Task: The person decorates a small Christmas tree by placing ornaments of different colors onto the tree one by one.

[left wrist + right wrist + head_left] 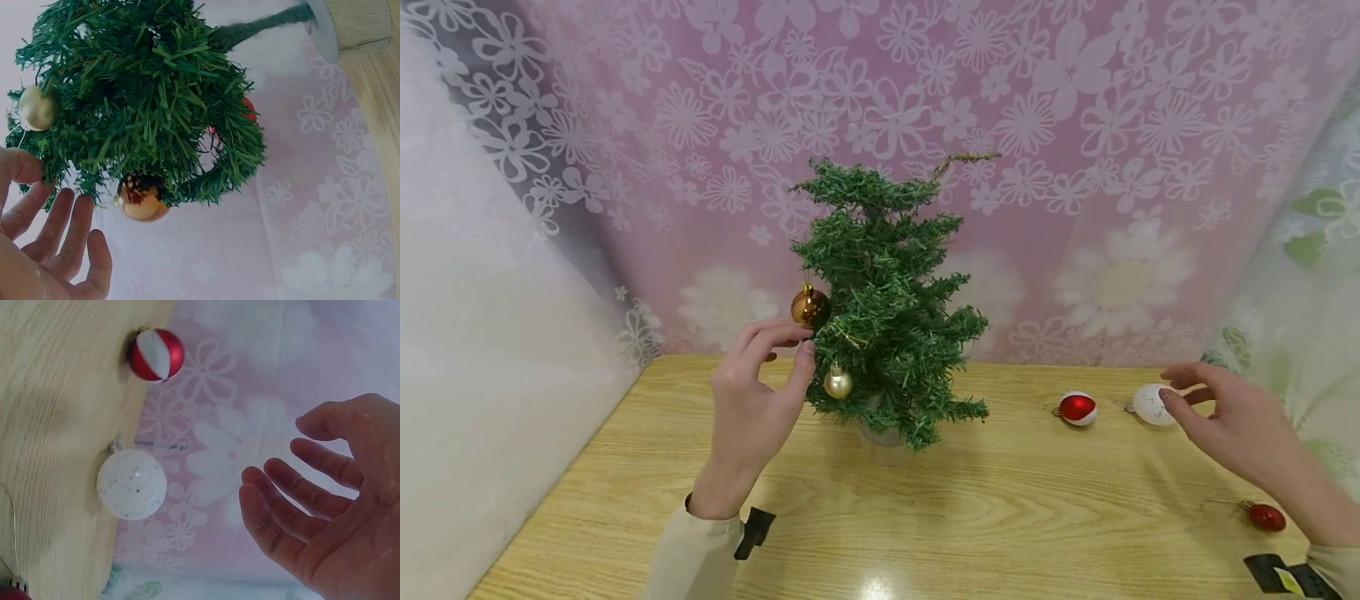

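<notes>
A small artificial Christmas tree (887, 292) stands on the table in the head view. At its left side, my left hand (760, 375) pinches a green branch tip (53, 164) between thumb and index finger, the other fingers apart. A shiny brown bauble (810, 308) hangs just above these fingertips, and a pale gold bauble (838, 382) hangs just below them. My right hand (1232, 421) is over the right of the table, fingers loosely bent, beside a white speckled bauble (1152, 405). In the right wrist view a gap shows between that bauble and the fingers.
A red and white bauble (1077, 409) lies left of the white one. Nearer the front right lies a red ornament (1266, 517) with a wire hook. Behind the tree, a red ornament (250, 109) peeks through. A flowered pink curtain (1037, 208) backs the wooden table (1000, 517).
</notes>
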`<state>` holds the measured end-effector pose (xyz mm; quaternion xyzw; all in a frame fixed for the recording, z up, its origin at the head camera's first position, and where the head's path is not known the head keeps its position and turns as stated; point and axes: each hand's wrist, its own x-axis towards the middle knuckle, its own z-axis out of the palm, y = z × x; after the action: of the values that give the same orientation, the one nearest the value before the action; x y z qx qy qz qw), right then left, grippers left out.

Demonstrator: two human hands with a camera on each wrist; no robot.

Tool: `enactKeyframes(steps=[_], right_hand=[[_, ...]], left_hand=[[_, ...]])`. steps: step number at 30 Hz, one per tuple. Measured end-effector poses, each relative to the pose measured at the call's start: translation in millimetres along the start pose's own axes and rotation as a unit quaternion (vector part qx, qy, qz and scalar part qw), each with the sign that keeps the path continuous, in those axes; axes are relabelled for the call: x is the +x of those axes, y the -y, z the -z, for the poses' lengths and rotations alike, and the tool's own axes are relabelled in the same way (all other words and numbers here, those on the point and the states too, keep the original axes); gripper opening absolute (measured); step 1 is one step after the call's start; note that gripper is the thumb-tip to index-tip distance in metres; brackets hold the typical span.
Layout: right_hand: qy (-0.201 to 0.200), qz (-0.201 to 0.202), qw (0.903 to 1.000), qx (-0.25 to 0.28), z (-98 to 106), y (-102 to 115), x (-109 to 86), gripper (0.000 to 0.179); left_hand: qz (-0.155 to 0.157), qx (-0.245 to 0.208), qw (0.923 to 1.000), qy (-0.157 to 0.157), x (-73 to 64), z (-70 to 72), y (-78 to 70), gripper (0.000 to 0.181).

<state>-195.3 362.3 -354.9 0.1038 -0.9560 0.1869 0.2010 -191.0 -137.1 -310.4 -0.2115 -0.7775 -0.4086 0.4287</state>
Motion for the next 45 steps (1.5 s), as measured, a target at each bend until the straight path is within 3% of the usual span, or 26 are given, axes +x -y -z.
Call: enactKeyframes(steps=[12,20,27,35,45], right_hand=[[0.129,0.024,0.9894,-0.061,-15.3,-36.4,22.1,0.040],[0.182,0.046,0.9770,-0.100,-26.3,-52.3,28.1,0.046],[0.206,0.035,0.9738,-0.089,-34.1,-63.8,28.9,0.046],[0.209,0.040,0.9737,-0.080,-35.4,-65.6,33.5,0.045],[0.213,0.020,0.9738,-0.078,-35.0,-59.5,31.2,0.047]], left_hand=[[0.069,0.015,0.9973,0.020,5.8,6.1,18.3,0.017],[0.108,0.011,0.9932,0.042,11.6,8.6,24.4,0.018],[0.144,0.005,0.9875,0.065,14.6,4.3,28.3,0.020],[0.157,-0.024,0.9843,0.077,18.1,-5.8,32.1,0.021],[0.159,-0.046,0.9814,0.096,20.7,-29.7,28.7,0.021]])
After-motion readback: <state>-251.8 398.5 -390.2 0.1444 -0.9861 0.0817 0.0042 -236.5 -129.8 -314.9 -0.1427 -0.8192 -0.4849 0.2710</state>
